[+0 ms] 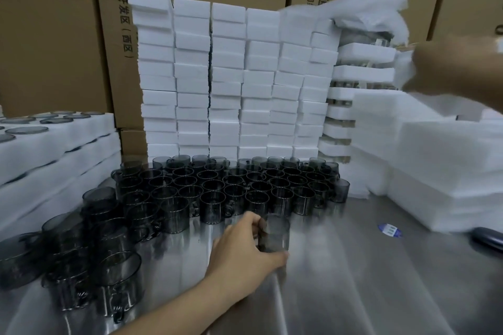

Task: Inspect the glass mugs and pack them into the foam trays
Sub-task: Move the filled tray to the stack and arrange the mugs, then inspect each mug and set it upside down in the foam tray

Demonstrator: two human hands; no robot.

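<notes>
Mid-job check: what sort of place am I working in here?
Probably a warehouse packing station: stacked brown cardboard cartons behind, columns of white foam trays, and dozens of smoky grey glass mugs crowding a shiny steel table.

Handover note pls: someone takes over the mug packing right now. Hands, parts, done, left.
Left hand grips one smoky glass mug, upright on the steel table.
Right hand is up at the white foam on the far right; it is blurred, so its grip is unclear.
Loose mugs crowd the table's left and middle.
Done: filled foam trays stacked at far left.
Left: inspect the held mug, then pack the many loose mugs. A stack of foam sits on the right.
</notes>
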